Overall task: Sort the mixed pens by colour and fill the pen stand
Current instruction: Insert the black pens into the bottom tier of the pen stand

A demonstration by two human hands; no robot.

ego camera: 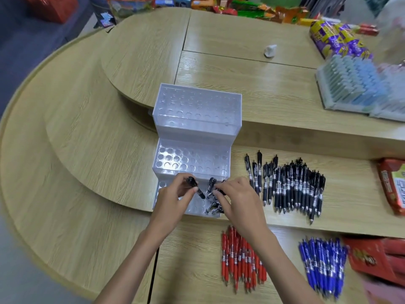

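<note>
1. Sorting looks pretty much done: black pile (293, 187) to the right of the stand, red pens (241, 260) near the front edge, blue pens (322, 262) off to their right
2. The clear stepped pen stand (197, 128) sits mid-counter (87, 172). Only the lowest tier has anything in it, a few standing black pens (211, 208) at its right end. The two upper tiers look empty
3. Left hand (175, 194) has its fingers curled round a black pen (195, 187), held tilted over the lowest tier with the tip pointing down toward the holes
4. Right hand (234, 194) pinches a second black pen (219, 190) just above the ones already planted, though its fingers hide most of it
5. My tip for this bit: get each pen upright before lowering, since a slanted tip will probably skid off the hole rim. Aim for the free hole right next to the filled ones and go row by row so black stays in one block. Seat one pen at a time, as two at once could knock the neighbours
</note>
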